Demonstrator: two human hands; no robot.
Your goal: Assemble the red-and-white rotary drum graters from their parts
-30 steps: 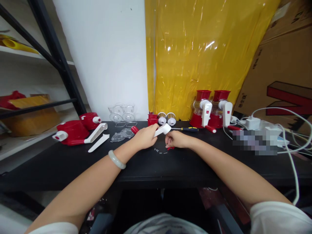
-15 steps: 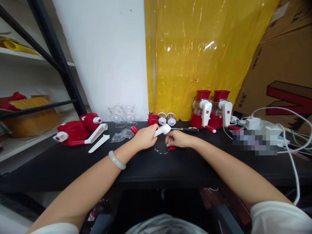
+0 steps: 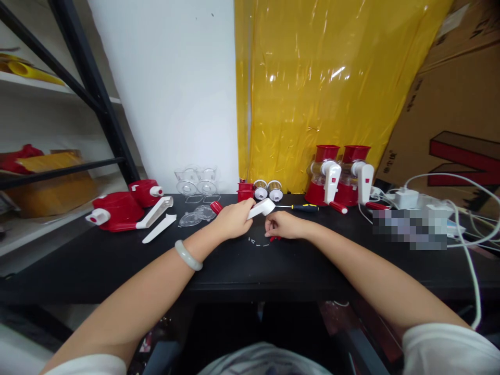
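Observation:
My left hand (image 3: 235,220) is wrapped round a white crank handle (image 3: 262,208), its wide end pointing right and its red grip (image 3: 216,207) sticking out on the left. Close by on the right, the fingertips of my right hand (image 3: 287,225) are pinched together just above the black table; whether anything tiny is between them cannot be made out. Small red pieces (image 3: 275,238) lie partly hidden under that hand. Several small metal screws (image 3: 258,244) are scattered on the table in front of the fingers. A screwdriver (image 3: 305,208) with a black and yellow handle lies behind my right hand.
Two red-and-white rotary graters (image 3: 327,179) stand at the back right. Metal drums (image 3: 275,190) and red hoppers (image 3: 245,192) are at the back middle. Clear plastic parts (image 3: 195,213), red bases (image 3: 117,212) and a white cover strip (image 3: 159,229) lie left. White cables (image 3: 464,250) trail at right.
My right hand has shifted very slightly, covering more of the red pieces. My left hand keeps its hold on the crank handle. The camera view has moved a little.

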